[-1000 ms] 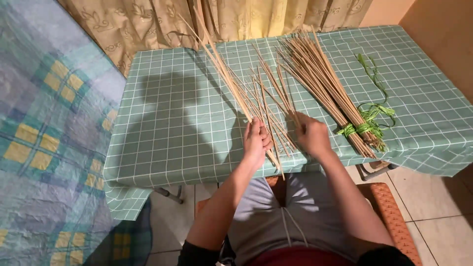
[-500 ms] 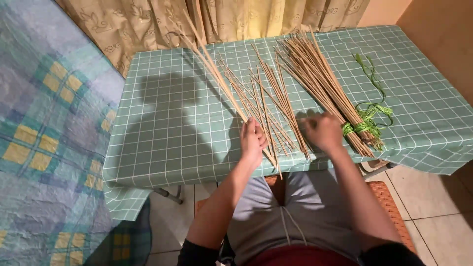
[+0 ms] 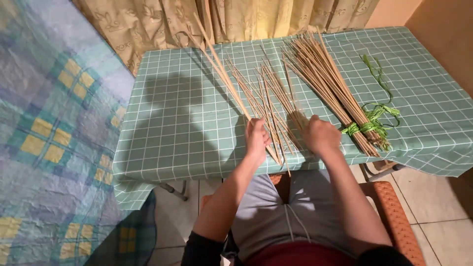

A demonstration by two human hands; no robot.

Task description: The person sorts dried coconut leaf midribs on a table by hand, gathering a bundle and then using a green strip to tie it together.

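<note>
- Here, no printed package, label or sign shows; the only tied item is a bundle of sticks (image 3: 335, 93), pale tan and long, lying slantwise on the right half of the table (image 3: 167, 123).
- The bundle is bound near its lower end by a green string (image 3: 369, 125); a loose tail of that string runs up across the cloth toward the far right corner.
- The table carries a green cloth with a white grid pattern; its front edge hangs over the person's lap.
- Loose sticks (image 3: 268, 98) lie fanned out on the cloth between the bundle and the table's centre, just beside the bundle.
- A curtain (image 3: 162, 24), beige with a leaf pattern, hangs behind the table. A blanket (image 3: 54, 138), checked blue and yellow, fills the left side.
- Hidden or unclear: the near ends of several loose sticks pass under the hands; the far tips of the longest sticks overlap the curtain and are hard to separate from it. The chair (image 3: 394, 212) is mostly covered by the person's legs.
- Left hand (image 3: 257, 138): fingers curled closed around a few long sticks (image 3: 221, 69) that angle up and left toward the curtain.
- Right hand (image 3: 321, 135): back of hand upward, resting on the near ends of the loose sticks at the table edge; whether its fingers grip any stick cannot be determined.
</note>
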